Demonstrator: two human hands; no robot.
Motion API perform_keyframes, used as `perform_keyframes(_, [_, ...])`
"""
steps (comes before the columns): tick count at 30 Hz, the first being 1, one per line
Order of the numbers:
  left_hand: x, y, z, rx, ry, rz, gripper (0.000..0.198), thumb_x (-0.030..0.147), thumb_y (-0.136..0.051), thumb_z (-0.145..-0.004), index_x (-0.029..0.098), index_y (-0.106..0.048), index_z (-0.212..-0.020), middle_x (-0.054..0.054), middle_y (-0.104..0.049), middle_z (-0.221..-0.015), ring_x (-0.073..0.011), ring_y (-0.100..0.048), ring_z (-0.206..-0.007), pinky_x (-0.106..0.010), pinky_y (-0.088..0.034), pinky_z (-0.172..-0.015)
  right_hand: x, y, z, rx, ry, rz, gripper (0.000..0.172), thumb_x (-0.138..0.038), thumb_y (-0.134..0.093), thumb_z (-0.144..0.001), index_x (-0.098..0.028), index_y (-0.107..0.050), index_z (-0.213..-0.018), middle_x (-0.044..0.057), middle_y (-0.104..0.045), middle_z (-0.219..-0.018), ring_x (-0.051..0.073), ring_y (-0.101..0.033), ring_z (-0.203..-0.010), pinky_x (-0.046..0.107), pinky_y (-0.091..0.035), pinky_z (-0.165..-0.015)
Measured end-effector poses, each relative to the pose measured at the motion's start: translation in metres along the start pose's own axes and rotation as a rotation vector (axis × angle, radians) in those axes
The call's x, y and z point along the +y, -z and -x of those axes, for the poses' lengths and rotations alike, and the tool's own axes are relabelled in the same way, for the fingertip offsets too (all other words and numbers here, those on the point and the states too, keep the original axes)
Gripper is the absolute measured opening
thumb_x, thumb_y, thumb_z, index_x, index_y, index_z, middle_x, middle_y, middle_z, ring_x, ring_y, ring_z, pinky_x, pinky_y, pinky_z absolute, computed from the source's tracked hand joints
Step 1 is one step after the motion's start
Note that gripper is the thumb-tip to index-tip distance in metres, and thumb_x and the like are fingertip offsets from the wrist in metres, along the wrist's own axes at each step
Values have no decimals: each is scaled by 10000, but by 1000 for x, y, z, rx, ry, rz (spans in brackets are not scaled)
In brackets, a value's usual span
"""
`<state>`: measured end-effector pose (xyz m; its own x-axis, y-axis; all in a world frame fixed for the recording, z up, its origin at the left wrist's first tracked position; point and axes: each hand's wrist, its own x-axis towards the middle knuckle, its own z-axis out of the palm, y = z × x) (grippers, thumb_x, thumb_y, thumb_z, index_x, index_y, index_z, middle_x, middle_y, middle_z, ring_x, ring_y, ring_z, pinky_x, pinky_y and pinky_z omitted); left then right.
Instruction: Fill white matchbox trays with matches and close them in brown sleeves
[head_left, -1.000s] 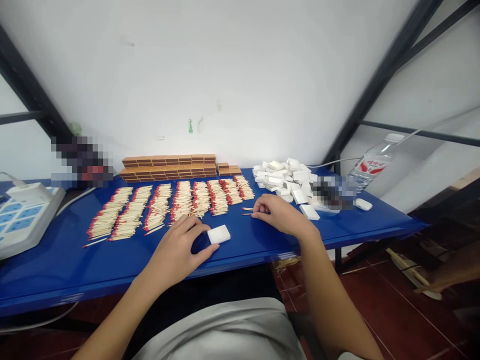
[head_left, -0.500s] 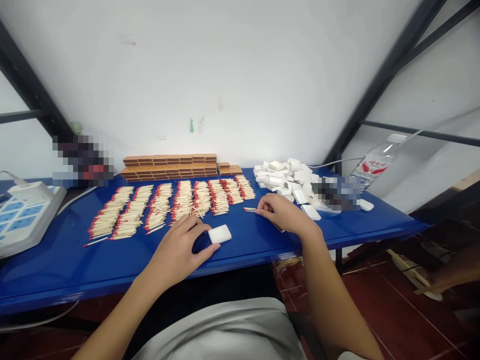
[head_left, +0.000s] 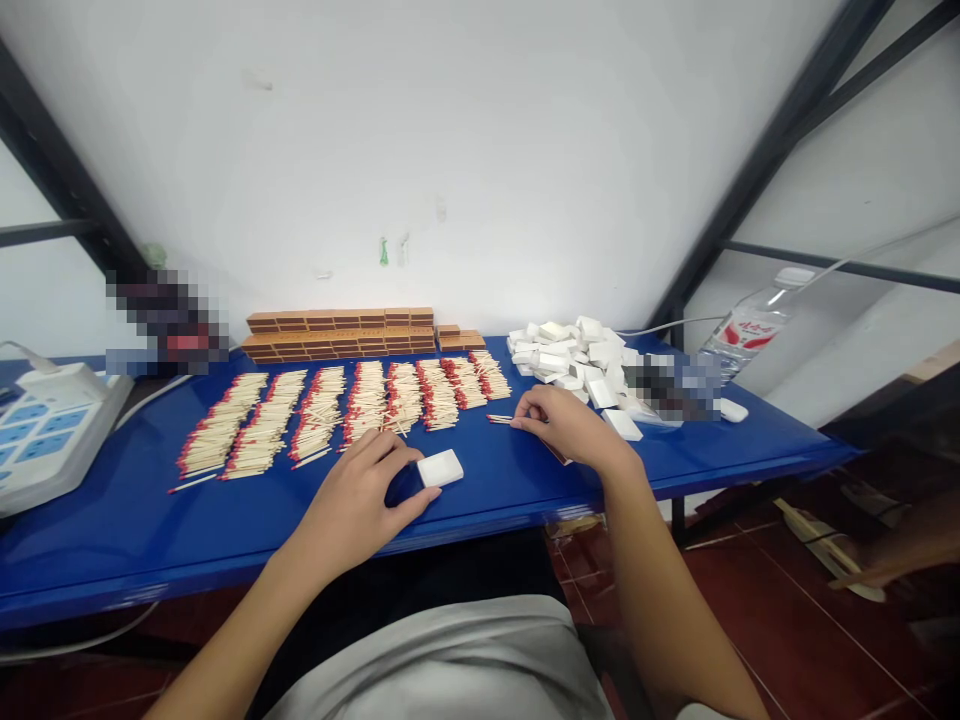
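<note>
My left hand rests on the blue table, its thumb and index finger curved around the left end of a small white matchbox tray. My right hand pinches a few matches just above or on the table; their red heads point left. Partly hidden below that hand lies a brown matchbox sleeve. Rows of loose matches with red heads spread across the table beyond my left hand. A heap of white matchbox trays lies past my right hand.
Brown matchboxes are stacked along the wall. At the left edge sits a power strip with a plug and cable. A clear plastic bottle leans at the right, near dark metal frame bars. The table's front edge runs below my hands.
</note>
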<state>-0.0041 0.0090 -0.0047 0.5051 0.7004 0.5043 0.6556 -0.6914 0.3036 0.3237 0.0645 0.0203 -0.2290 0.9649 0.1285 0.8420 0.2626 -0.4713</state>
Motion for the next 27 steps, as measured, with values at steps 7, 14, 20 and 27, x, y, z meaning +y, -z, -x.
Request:
perform_keyframes(7, [0,0,0,-10,-13,-14,207,401,-715,-1006,217,-710,-1102,-66,-670,-1060,-262,-659,-1003,-433,-529,-929,0,-1,1,-21,-17,-6,226,-389,-634,-996,-217,-669,-852,24,-659,-797,187,-578,-691,336,-401,-643])
perform_keyframes(14, [0,-1,0,-23,-13,-25,220,410,-706,-1014,216,-708,-1118,-68,-671,-1070,-268,-660,-1023,-438,-527,-937,-5,-2,1,6,-14,13,174,-363,-642,-986,-217,-664,-896,20,-620,-775,199,-563,-731,326,-382,-651])
perform_keyframes(20, [-1,-1,0,-4,-25,-29,209,397,-712,-1013,210,-708,-1106,-66,-674,-1062,-264,-658,-1008,-434,-529,-928,-6,-3,0,-15,-19,8,182,-300,-601,-1006,-202,-650,-861,23,-630,-787,187,-565,-716,318,-369,-653])
perform_keyframes(27, [-1,0,1,-2,-35,-28,200,383,-720,-1010,212,-703,-1113,-63,-672,-1059,-260,-658,-1005,-426,-523,-926,-19,1,8,10,79,-4,179,-282,-634,-1022,-199,-666,-867,32,-644,-866,197,-562,-799,318,-385,-704])
